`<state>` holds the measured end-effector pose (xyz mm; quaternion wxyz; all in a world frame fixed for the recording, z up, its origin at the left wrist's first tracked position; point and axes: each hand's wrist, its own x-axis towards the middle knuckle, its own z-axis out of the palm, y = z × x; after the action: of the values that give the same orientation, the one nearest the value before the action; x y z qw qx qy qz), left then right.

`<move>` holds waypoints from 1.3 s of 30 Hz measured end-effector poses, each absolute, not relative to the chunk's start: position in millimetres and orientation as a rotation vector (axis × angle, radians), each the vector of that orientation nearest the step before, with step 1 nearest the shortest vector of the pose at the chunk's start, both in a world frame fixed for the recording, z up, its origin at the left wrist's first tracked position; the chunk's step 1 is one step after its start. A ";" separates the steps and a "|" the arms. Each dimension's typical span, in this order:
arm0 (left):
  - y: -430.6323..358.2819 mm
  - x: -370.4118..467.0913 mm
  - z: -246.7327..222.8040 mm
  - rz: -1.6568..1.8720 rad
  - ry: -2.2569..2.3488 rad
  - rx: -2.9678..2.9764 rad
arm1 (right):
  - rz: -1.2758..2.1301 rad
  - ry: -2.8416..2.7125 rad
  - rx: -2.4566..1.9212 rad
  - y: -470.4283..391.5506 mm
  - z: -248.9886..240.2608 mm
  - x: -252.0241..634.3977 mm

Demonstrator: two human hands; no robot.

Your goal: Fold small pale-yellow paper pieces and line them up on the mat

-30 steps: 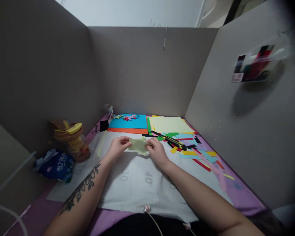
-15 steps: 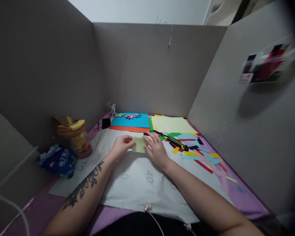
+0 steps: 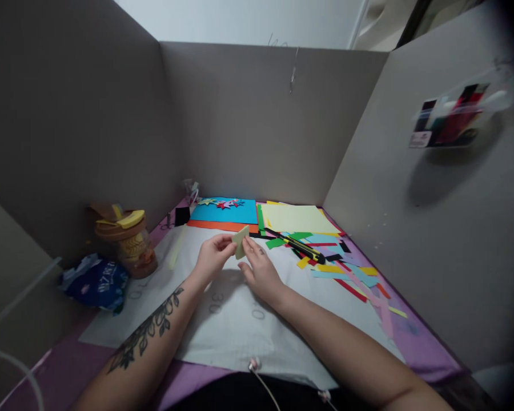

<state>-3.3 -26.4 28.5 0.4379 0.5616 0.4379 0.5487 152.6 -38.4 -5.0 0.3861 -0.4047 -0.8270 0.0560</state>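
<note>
A small pale green paper (image 3: 240, 242) is held up above the white sheet (image 3: 235, 337), folded or turned so that it looks narrow. My left hand (image 3: 214, 257) pinches its left edge between thumb and fingers. The fingers of my right hand (image 3: 261, 271) press on its right side, with the thumb apart below. Beyond my hands, small paper stars (image 3: 227, 204) lie on a blue sheet (image 3: 240, 214). To the right of that is a stack topped by pale yellow-green paper (image 3: 300, 218).
A black and yellow cutter (image 3: 304, 249) lies among coloured paper strips (image 3: 351, 289) on the right. At the left stand a brown cup (image 3: 137, 248) and a blue packet (image 3: 96, 282). Grey panels (image 3: 261, 125) enclose the table; a clear pouch (image 3: 452, 120) hangs on the right one.
The pale green paper has gone from lying broad and flat to the view to a narrow, tilted shape. My right hand has shifted slightly left and its fingers have drawn together.
</note>
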 end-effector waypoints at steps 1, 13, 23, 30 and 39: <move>-27.4 -1.7 27.6 1.365 1.089 1.430 | 0.193 -2.069 -1.009 -37.9 -5.5 152.0; -30.0 2.2 20.5 1.350 1.153 1.535 | 0.429 -1.874 -0.955 -35.4 -6.7 149.3; -27.6 4.7 17.2 1.382 1.118 1.541 | 0.484 -1.831 -0.946 -34.4 -7.3 151.1; -30.3 4.0 20.4 1.396 1.171 1.611 | 0.637 -1.732 -0.951 -34.9 -4.8 151.4; -29.8 1.7 22.8 1.360 1.128 1.647 | 0.850 -1.583 -0.889 -32.8 1.0 153.8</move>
<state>1.7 -29.8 22.8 0.3553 0.6373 0.4367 0.5262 153.8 -32.8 1.0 0.5385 -0.3736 -0.6653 0.3575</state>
